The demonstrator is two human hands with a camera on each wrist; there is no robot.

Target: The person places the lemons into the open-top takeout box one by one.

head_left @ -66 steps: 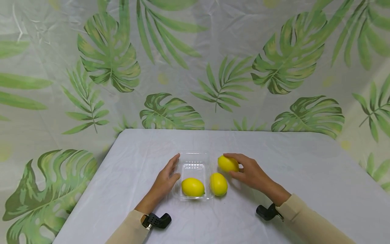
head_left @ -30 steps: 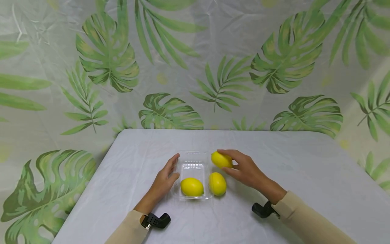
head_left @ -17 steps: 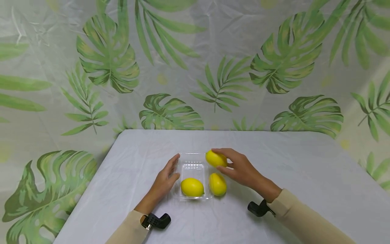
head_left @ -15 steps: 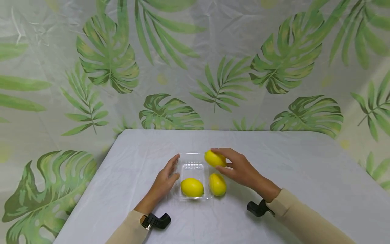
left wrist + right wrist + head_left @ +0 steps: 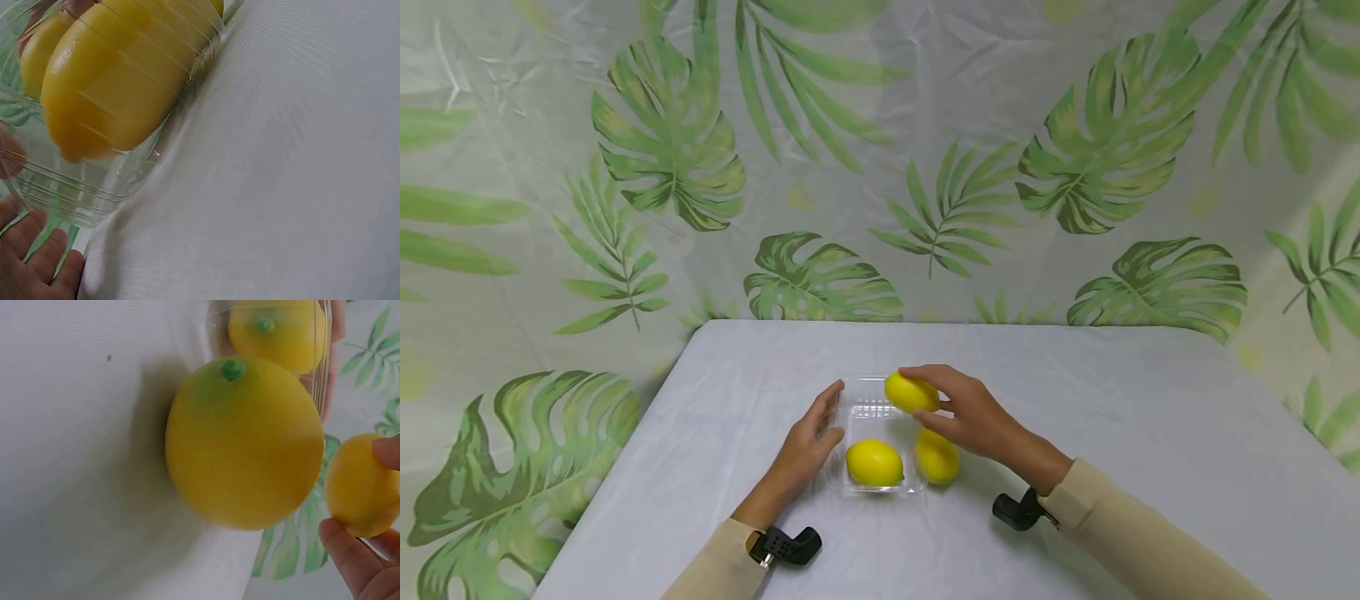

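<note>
My right hand (image 5: 973, 417) pinches a yellow lemon (image 5: 910, 392) between thumb and fingers, raised over the far right corner of a clear plastic container (image 5: 867, 423). A second lemon (image 5: 874, 463) lies inside that container at its near end. Just outside the right wall rests a third lemon (image 5: 938, 461), partly behind my right thumb in the head view; its green stem tip (image 5: 232, 369) shows in the right wrist view. Fairly straight, the fingers of my left hand (image 5: 799, 446) rest along the container's left side. The left wrist view shows those fingertips (image 5: 31, 225) right at its ribbed wall.
A white cloth covers the table (image 5: 1112, 400). Behind the table hangs a pale curtain (image 5: 970, 108) printed with green leaves. Black wrist cameras sit on both forearms, above beige sleeves (image 5: 1120, 517).
My right hand has carried its lemon leftward, from right of the container to over its far right corner. The left hand, the container and the other two lemons stay in place.
</note>
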